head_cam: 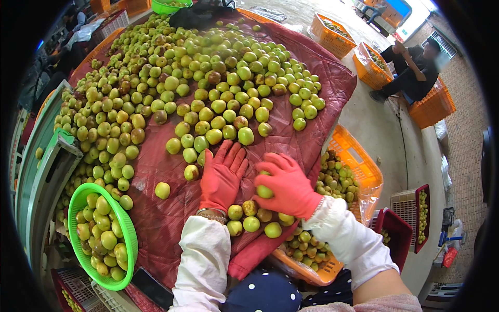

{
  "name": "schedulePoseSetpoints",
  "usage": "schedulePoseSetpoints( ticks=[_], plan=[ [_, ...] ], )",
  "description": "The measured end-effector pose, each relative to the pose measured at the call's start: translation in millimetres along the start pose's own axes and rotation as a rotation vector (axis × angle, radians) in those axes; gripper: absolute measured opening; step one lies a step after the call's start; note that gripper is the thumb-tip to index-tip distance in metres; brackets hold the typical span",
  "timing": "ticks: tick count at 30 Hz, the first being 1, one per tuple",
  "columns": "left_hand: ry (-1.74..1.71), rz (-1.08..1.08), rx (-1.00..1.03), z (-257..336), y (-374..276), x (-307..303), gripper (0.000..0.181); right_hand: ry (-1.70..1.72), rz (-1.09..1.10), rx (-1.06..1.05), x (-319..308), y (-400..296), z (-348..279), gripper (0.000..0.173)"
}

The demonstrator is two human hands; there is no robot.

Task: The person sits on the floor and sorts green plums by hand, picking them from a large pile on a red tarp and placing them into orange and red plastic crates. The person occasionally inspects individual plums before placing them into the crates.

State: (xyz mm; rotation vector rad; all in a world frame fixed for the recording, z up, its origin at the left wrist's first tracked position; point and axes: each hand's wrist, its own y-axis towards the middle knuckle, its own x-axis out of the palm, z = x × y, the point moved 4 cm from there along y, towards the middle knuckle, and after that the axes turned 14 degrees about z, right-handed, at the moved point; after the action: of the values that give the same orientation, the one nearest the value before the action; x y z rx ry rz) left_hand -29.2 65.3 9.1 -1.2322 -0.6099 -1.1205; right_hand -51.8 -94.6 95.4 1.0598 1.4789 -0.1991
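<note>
My left hand [222, 177], in a red glove, lies palm up on the dark red quilted cover [156, 218] with its fingers spread and nothing in it. Its fingertips reach the near edge of a large heap of green and brown-blotched jujubes [214, 78]. My right hand [288, 185], gloved the same way, curls palm down around green jujubes [265, 191], partly hidden by the fingers. Between my wrists sits a small group of jujubes [251, 223]. A single jujube [162, 190] lies apart, left of my left hand.
A bright green basket [133, 249] of jujubes stands at the left, near a dark phone [152, 290]. Beneath my right arm is an orange crate [362, 163] holding jujubes. A metal chute [54, 179] borders the left side. A person [413, 70] sits among crates at the upper right.
</note>
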Motion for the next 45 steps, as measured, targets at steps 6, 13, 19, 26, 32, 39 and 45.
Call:
schedulePoseSetpoints(
  ticks=[6,13,19,26,32,39,45],
  plan=[
    [0.025,0.044,0.022,2.0,1.9,-4.3,0.066,-0.099,-0.058,0.131,-44.4,-57.7,54.3,0.016],
    [0.172,0.042,0.262,-4.8,-4.2,-8.4,0.042,0.160,0.390,0.208,-36.1,-16.0,61.8,0.013],
    [0.697,0.300,1.214,55.7,-41.1,-0.7,0.042,-0.081,0.432,0.269,17.6,10.4,77.0,0.016],
    [0.332,0.871,1.409,184.6,-54.6,-48.2,0.047,-0.008,0.489,0.210,13.2,8.4,73.8,0.016],
    [0.517,1.279,1.203,269.7,-27.6,-59.9,0.063,-0.037,0.487,0.224,16.3,5.9,78.9,0.017],
    [1.076,1.515,1.146,300.3,17.9,-64.2,0.067,-0.079,0.483,0.244,14.7,2.2,85.4,0.019],
    [1.171,1.310,1.183,404.3,53.3,-102.2,0.077,-0.023,0.467,0.238,20.6,11.2,69.8,0.021]
  ],
)
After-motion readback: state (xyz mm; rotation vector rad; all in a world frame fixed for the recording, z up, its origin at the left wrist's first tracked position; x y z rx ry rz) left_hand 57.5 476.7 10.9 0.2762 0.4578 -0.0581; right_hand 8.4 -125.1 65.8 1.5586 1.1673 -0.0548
